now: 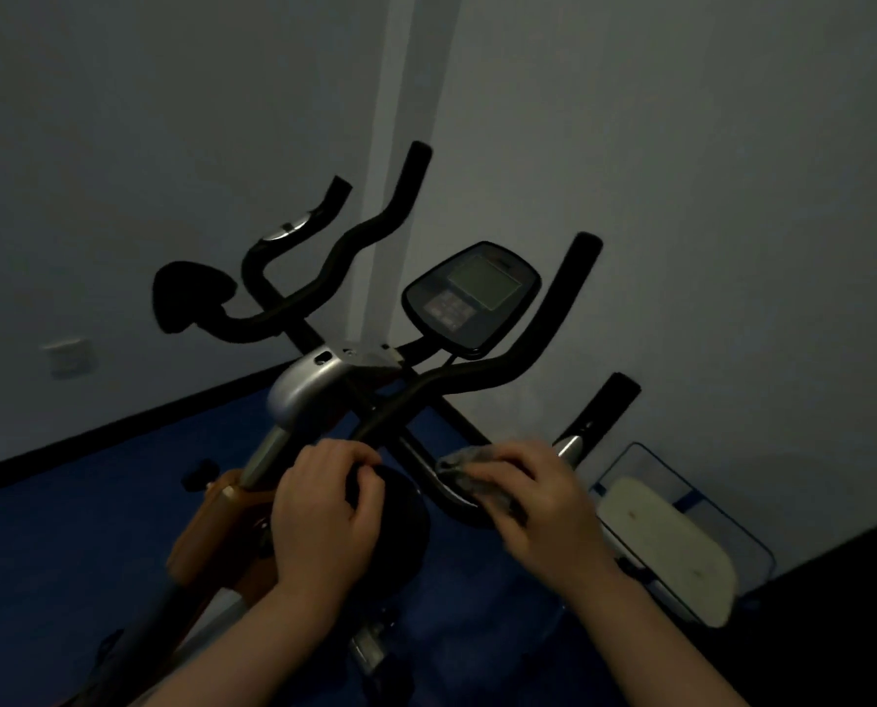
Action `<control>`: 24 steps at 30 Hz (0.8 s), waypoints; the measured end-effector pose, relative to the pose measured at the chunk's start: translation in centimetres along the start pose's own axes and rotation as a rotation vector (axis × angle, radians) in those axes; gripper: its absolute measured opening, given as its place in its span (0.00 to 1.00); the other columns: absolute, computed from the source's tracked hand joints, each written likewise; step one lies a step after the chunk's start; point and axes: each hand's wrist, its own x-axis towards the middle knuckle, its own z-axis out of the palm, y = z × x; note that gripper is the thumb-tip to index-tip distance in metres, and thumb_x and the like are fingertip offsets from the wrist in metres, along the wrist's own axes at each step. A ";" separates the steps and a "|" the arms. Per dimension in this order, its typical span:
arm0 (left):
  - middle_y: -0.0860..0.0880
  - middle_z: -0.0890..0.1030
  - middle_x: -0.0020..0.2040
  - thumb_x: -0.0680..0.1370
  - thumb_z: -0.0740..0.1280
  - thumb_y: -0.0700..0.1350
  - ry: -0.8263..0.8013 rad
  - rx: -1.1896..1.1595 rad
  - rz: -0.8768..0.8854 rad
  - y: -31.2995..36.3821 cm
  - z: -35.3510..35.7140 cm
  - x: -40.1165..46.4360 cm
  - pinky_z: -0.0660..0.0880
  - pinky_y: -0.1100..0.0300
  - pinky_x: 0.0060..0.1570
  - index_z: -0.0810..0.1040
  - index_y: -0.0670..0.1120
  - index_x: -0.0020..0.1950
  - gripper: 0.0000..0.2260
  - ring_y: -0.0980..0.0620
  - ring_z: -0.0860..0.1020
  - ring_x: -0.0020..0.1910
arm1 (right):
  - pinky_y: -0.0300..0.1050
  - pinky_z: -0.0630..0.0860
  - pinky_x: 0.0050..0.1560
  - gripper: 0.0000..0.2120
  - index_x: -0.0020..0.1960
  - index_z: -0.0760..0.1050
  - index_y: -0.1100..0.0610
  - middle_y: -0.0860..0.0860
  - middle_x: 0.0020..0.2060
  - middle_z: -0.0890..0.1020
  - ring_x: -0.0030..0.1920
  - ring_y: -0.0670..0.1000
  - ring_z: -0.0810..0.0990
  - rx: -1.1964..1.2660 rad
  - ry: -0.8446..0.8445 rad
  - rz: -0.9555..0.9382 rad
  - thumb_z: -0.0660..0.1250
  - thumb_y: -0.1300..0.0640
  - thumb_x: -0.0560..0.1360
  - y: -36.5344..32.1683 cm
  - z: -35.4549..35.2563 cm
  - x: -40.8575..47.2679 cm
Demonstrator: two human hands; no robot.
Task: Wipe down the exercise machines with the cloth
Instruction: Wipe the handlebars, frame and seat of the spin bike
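Bike (324, 380) stands on blue floor (69, 528) in a dim corner, console (469, 295) between its black handlebars (477, 372). Left hand (324, 512) has its grip curled round a black knob (395, 502). Right hand (533, 497) grips the cloth (472, 466), pressed on the lower bar (441, 489).

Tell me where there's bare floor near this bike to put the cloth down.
Bare blue floor lies left of the bike frame, up to the dark baseboard. It is crowded to the right: the white pad fills the floor by the wall. In the middle, both hands, left hand and right hand, and the handlebars block the way.
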 end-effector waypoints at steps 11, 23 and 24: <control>0.54 0.75 0.39 0.74 0.57 0.48 -0.018 -0.009 -0.006 0.3 0.1 0.2 0.72 0.50 0.38 0.75 0.49 0.42 0.08 0.55 0.72 0.39 | 0.41 0.72 0.51 0.09 0.54 0.81 0.54 0.47 0.51 0.71 0.54 0.49 0.69 -0.059 0.338 0.346 0.69 0.57 0.73 5.6 -2.3 0.7; 0.54 0.75 0.40 0.74 0.57 0.48 -0.019 -0.009 -0.018 0.1 0.1 0.0 0.69 0.56 0.39 0.76 0.50 0.43 0.09 0.56 0.72 0.41 | 0.49 0.75 0.44 0.08 0.52 0.82 0.58 0.54 0.49 0.76 0.52 0.55 0.71 -0.293 0.293 0.220 0.72 0.63 0.73 7.1 -3.6 3.5; 0.55 0.75 0.40 0.74 0.57 0.48 -0.018 -0.013 -0.024 0.3 0.1 0.0 0.68 0.58 0.38 0.76 0.50 0.43 0.08 0.57 0.72 0.40 | 0.49 0.75 0.47 0.09 0.52 0.82 0.57 0.53 0.50 0.75 0.53 0.54 0.70 -0.234 0.362 0.351 0.72 0.64 0.72 5.8 -1.9 2.7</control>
